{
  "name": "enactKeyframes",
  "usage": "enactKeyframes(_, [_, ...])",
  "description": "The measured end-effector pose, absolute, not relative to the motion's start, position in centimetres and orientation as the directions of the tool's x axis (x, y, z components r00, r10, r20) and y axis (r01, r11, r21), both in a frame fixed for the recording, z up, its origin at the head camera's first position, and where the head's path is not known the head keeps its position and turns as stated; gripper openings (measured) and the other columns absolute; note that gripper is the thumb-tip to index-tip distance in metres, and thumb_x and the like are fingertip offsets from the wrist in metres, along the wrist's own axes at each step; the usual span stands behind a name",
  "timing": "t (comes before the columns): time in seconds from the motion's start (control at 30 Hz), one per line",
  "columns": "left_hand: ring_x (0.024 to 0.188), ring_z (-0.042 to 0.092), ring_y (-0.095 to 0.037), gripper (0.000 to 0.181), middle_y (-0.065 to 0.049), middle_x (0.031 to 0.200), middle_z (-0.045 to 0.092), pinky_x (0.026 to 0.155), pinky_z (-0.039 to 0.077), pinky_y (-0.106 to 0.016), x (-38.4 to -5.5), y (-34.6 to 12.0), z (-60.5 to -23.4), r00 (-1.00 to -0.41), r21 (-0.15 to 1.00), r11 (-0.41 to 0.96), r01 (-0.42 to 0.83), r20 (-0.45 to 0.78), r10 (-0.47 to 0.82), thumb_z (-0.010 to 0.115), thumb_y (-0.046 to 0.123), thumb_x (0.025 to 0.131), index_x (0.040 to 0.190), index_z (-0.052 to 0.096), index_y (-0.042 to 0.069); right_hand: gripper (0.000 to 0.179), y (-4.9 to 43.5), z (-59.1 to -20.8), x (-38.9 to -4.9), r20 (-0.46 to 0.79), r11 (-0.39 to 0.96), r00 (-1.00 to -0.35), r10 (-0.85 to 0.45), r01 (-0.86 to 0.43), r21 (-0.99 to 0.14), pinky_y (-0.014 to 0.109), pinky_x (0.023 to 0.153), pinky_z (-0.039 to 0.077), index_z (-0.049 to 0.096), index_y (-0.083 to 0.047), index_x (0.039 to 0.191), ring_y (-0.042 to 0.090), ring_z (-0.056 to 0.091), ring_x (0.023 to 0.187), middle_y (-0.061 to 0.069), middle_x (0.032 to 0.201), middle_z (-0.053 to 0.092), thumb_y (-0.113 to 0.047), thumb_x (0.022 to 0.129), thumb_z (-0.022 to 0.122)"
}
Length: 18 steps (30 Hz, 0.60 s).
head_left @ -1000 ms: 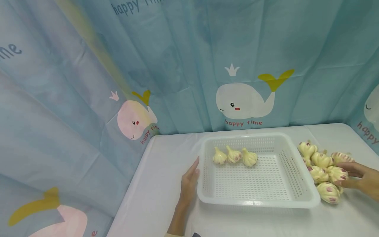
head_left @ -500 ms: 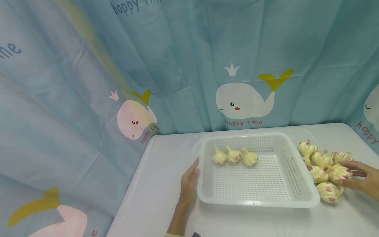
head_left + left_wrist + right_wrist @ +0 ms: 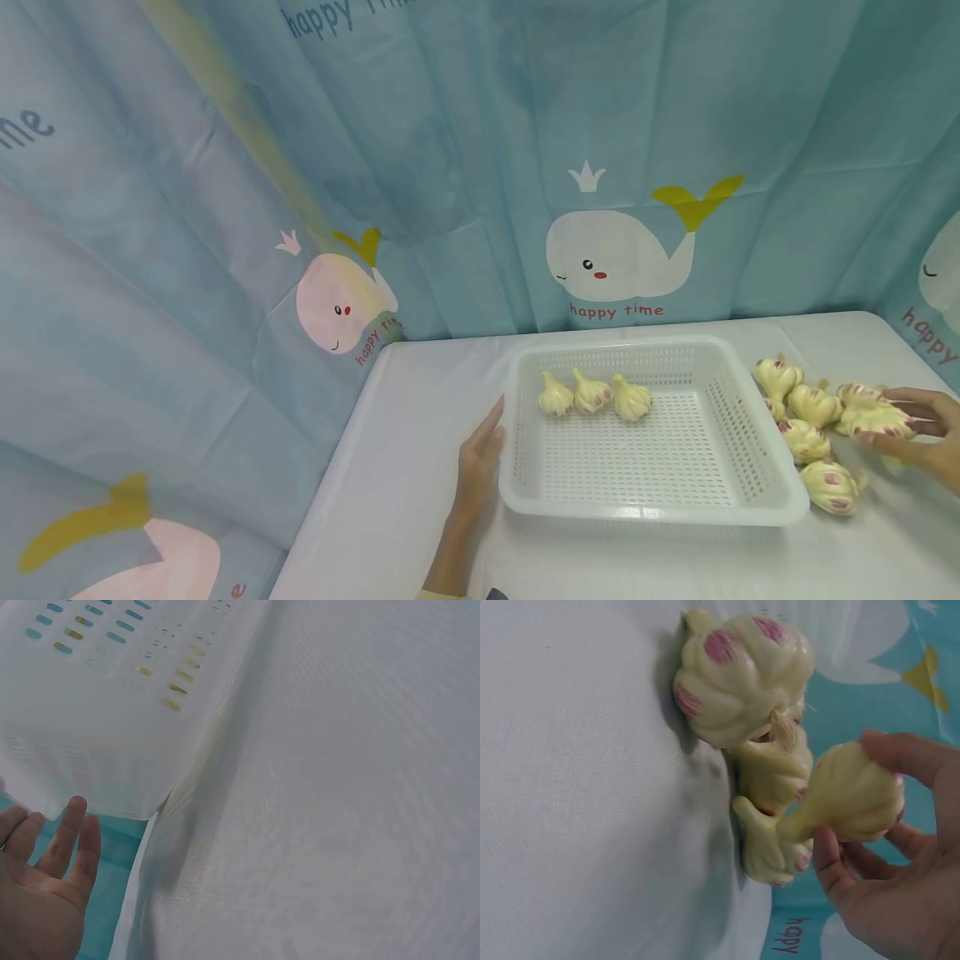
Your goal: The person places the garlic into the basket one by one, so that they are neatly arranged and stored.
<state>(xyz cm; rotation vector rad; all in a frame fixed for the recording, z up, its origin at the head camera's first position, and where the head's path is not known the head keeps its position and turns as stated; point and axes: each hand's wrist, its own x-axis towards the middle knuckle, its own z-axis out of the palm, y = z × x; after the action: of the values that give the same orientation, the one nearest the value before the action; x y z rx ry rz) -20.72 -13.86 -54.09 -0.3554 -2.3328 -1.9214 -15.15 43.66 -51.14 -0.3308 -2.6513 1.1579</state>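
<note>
My right hand point(image 3: 926, 429) pinches a garlic bulb point(image 3: 855, 795) between thumb and fingers, its stem pointing away from the palm in the right wrist view. Several more pale, purple-streaked garlic bulbs point(image 3: 813, 406) lie in a cluster just left of that hand, beside a white plastic basket point(image 3: 645, 514). Inside the basket, three garlic bulbs point(image 3: 592, 394) stand in a row near the back left. On the basket's left side, my left hand point(image 3: 480, 467) has its fingers straight against the outer wall; the left wrist view shows those fingertips point(image 3: 77, 802) at the rim.
Everything stands on a white-covered table point(image 3: 420, 417). A blue curtain point(image 3: 465, 167) printed with whales hangs right behind the table's back edge and along the left. The basket's high slotted wall point(image 3: 742, 425) separates the loose bulbs from those inside.
My right hand has gripped one garlic bulb and drawn it up and to the right, away from the cluster. The left hand and basket have stayed in place.
</note>
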Motion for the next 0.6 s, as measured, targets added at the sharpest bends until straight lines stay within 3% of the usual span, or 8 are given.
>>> enactKeyframes(0.07, [0.157,0.034,-0.011,0.046,0.014,0.166,0.042,0.127,0.028,-0.024,-20.7,-13.9,-54.0,-0.968,0.955,0.174,0.242,0.224,0.115,0.045,0.037,0.115,0.160,0.046,0.031,0.091,43.8,-51.0,-15.1,0.108,0.672,-0.956,0.273,0.110,-0.732,0.005,0.066,0.041,0.028,-0.008,0.167,0.035,0.058,0.117,0.052,0.149,0.030,-0.027,0.096,0.082])
enactKeyframes(0.13, [0.157,0.034,-0.011,0.046,0.014,0.166,0.043,0.126,0.027,-0.022,-20.7,-13.9,-54.0,-0.967,0.956,0.167,0.243,0.226,0.113,0.046,0.037,0.114,0.160,0.047,0.031,0.093,43.9,-51.0,-15.2,0.117,0.684,-0.959,0.259,0.097,-0.723,0.006,0.065,0.044,0.024,-0.020,0.170,0.059,0.051,0.117,0.049,0.149,0.032,-0.026,0.096,0.081])
enactKeyframes(0.17, [0.157,0.034,-0.011,0.046,0.014,0.166,0.043,0.126,0.027,-0.022,-20.7,-13.9,-54.0,-0.967,0.956,0.165,0.244,0.228,0.113,0.046,0.037,0.114,0.160,0.047,0.030,0.092,43.8,-50.8,-15.2,0.118,0.685,-0.961,0.249,0.089,-0.723,0.014,0.072,0.054,0.024,-0.018,0.170,0.069,0.044,0.119,0.048,0.153,0.030,-0.025,0.097,0.080])
enactKeyframes(0.23, [0.157,0.034,-0.012,0.047,0.012,0.166,0.043,0.126,0.027,-0.021,-20.8,-13.9,-54.0,-0.966,0.955,0.163,0.248,0.232,0.112,0.047,0.036,0.114,0.160,0.047,0.029,0.090,43.6,-50.7,-15.1,0.134,0.695,-0.958,0.252,0.083,-0.714,0.007,0.063,0.041,0.027,-0.021,0.170,0.066,0.043,0.117,0.041,0.158,0.031,-0.025,0.097,0.080])
enactKeyframes(0.33, [0.157,0.034,-0.013,0.047,0.011,0.166,0.043,0.126,0.027,-0.021,-20.8,-13.9,-54.1,-0.966,0.955,0.162,0.249,0.232,0.113,0.046,0.036,0.114,0.160,0.047,0.027,0.077,43.1,-50.5,-14.9,0.181,0.666,-0.944,0.275,0.051,-0.745,0.005,0.068,0.043,0.042,-0.044,0.156,0.025,0.056,0.122,-0.005,0.154,0.051,-0.021,0.094,0.082])
enactKeyframes(0.43, [0.157,0.033,-0.012,0.047,0.013,0.166,0.042,0.127,0.026,-0.022,-20.8,-13.9,-54.1,-0.968,0.958,0.160,0.238,0.221,0.117,0.046,0.038,0.114,0.161,0.046,0.029,0.076,42.6,-50.5,-14.8,0.244,0.610,-0.923,0.297,-0.013,-0.793,-0.002,0.064,0.036,0.039,-0.059,0.128,-0.018,0.042,0.099,-0.043,0.120,0.042,-0.013,0.090,0.086])
enactKeyframes(0.47, [0.158,0.032,-0.012,0.047,0.013,0.166,0.042,0.127,0.026,-0.022,-20.8,-13.9,-54.1,-0.969,0.959,0.161,0.235,0.218,0.117,0.045,0.038,0.115,0.161,0.046,0.029,0.077,42.5,-50.4,-14.8,0.258,0.598,-0.921,0.292,-0.035,-0.801,-0.003,0.064,0.037,0.039,-0.058,0.128,-0.026,0.032,0.091,-0.046,0.111,0.032,-0.011,0.089,0.086])
enactKeyframes(0.6, [0.157,0.032,-0.006,0.046,0.017,0.166,0.042,0.127,0.025,-0.021,-20.8,-13.9,-54.1,-0.970,0.960,0.161,0.229,0.211,0.118,0.045,0.038,0.114,0.160,0.046,0.032,0.080,42.3,-50.3,-14.8,0.291,0.567,-0.921,0.260,-0.098,-0.818,-0.003,0.066,0.041,0.046,-0.053,0.141,-0.026,0.040,0.090,-0.044,0.111,0.039,-0.003,0.090,0.083])
